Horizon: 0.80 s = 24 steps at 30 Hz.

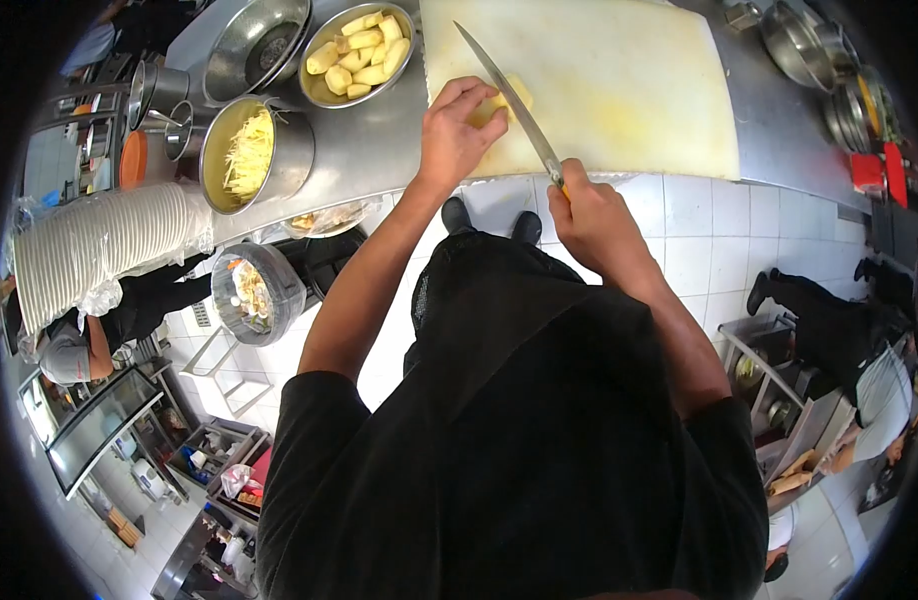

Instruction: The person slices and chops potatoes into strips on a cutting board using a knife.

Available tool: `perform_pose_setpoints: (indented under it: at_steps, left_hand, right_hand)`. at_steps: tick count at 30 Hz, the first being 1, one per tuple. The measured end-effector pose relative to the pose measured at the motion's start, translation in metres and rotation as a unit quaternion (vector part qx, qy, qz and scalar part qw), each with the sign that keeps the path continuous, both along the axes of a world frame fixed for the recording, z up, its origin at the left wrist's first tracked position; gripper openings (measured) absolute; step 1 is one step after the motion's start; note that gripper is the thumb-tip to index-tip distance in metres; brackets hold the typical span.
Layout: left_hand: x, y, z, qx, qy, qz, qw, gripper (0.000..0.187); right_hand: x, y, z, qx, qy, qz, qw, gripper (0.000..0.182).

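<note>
My right hand (pixel 597 215) is wrapped round the handle of a long kitchen knife (pixel 514 95), its blade slanting up and left over the white cutting board (pixel 629 90). Beside the blade, my left hand (pixel 461 135) has its fingers curled on a pale yellow piece of what looks like peeled potato (pixel 519 92), partly hidden by the fingers and knife. Left of the board, a metal bowl (pixel 312 88) holds several peeled pieces. Nearer stands a metal pot (pixel 294 155) with thin yellow shreds (pixel 249 155) inside.
A perforated metal bowl (pixel 229 60) and a stack of wrapped white plates (pixel 109 240) lie left. Below the counter stands a waste bin (pixel 291 290) with scraps. Metal bowls (pixel 799 45) and a red object (pixel 879 172) sit right. Other people work at both sides.
</note>
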<state>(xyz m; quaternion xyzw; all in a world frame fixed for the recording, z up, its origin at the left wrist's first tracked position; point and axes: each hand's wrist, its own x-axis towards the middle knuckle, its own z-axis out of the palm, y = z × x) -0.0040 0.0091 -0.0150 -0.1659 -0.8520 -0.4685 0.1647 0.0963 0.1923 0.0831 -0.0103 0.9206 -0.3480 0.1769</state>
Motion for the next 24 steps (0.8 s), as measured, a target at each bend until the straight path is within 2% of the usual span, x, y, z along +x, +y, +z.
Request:
perform_pose_setpoints:
  at_steps: [21, 24]
  left_hand:
    - [-0.001, -0.001, 0.000, 0.004, 0.008, -0.008, 1.000, 0.025]
    - [-0.005, -0.001, 0.003, 0.000, 0.012, -0.012, 1.000, 0.025]
  right_hand:
    - [-0.010, -0.009, -0.010, 0.010, -0.005, 0.016, 1.000, 0.020]
    - [-0.013, -0.010, -0.035, 0.003, 0.018, 0.022, 1.000, 0.021]
